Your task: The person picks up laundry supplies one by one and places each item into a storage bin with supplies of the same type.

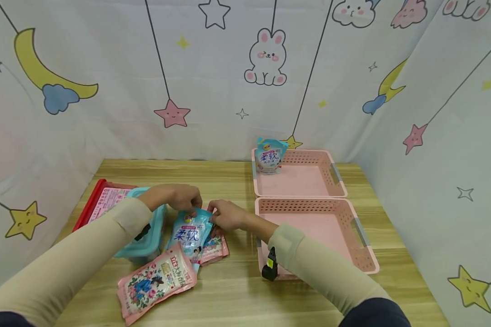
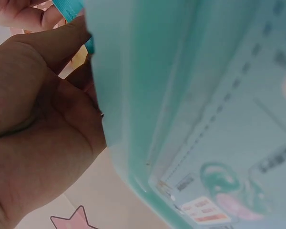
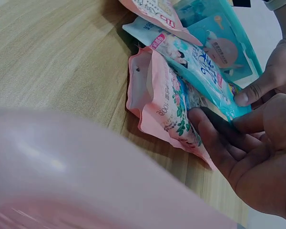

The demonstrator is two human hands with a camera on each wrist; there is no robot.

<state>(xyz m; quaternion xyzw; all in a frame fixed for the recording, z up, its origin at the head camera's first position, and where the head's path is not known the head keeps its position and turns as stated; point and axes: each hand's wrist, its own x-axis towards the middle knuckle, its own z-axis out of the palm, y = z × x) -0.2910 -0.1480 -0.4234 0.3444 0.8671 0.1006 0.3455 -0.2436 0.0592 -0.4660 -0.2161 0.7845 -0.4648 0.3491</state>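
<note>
A blue laundry detergent pouch (image 1: 187,234) leans in front of a pink flowered packet (image 1: 213,249). My left hand (image 1: 185,198) pinches the pouch's top edge, thumb on its front. At the pouch's upper right corner my right hand (image 1: 229,215) pinches the edge; in the right wrist view, its fingers (image 3: 207,131) reach behind the pouch against the pink packet (image 3: 164,102). Another pink flowered packet (image 1: 157,281) lies in front, overlapping the pouch's lower part. In the left wrist view, a turquoise container (image 2: 148,95) hides part of my left hand (image 2: 43,95).
The turquoise container (image 1: 158,227) stands left of the pouch, partly under my left forearm. Behind it is a red box (image 1: 91,204). Two pink baskets (image 1: 255,181) stand at right, one behind the other; the rear one holds a similar blue pouch (image 1: 268,156). Printed curtains surround the table.
</note>
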